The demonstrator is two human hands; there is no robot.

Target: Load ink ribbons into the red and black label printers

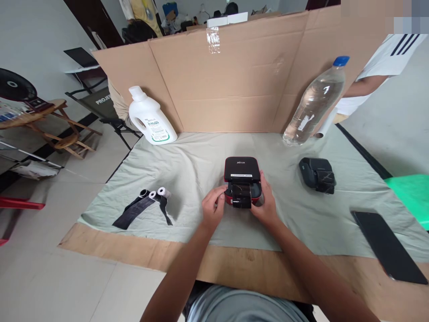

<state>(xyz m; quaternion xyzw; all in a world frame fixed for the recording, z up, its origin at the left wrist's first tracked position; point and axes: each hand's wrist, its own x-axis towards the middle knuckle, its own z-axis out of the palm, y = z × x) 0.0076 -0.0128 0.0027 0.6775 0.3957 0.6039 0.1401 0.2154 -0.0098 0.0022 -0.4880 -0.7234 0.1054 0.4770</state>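
Clock places told from the small black and red box, with the box at the middle of the clock. Far off at ten o'clock, a black fan on a wooden stool. Nearer, also at ten, a big white bottle with a handle, just beside the brown cardboard. Between eight and nine on the pale green cloth, small rolls with dark strips trailing out.

At eight o'clock, close in, the left hand. Fingers half bent, pointer tip touching the box's left edge, thumb a little apart, not closed round it. Palm turned in, arm coming up from seven.

In the middle, the box, flat on the cloth, with a shiny black strip lying over its front and hanging down a bit. White words on the lid.

Between four and five, close in, the right hand. Fingers grasping the box, stretched along its right side, thumb at the front right corner near the strip. Arm coming up from five.

Between one and two, a tall clear bottle with a blue cap, leaning a bit right, near the cardboard. At three, a dark gadget on the cloth. Farther off at two, a person in a white sleeve. At four, a flat black tablet, partly on the cloth, partly on bare wood.
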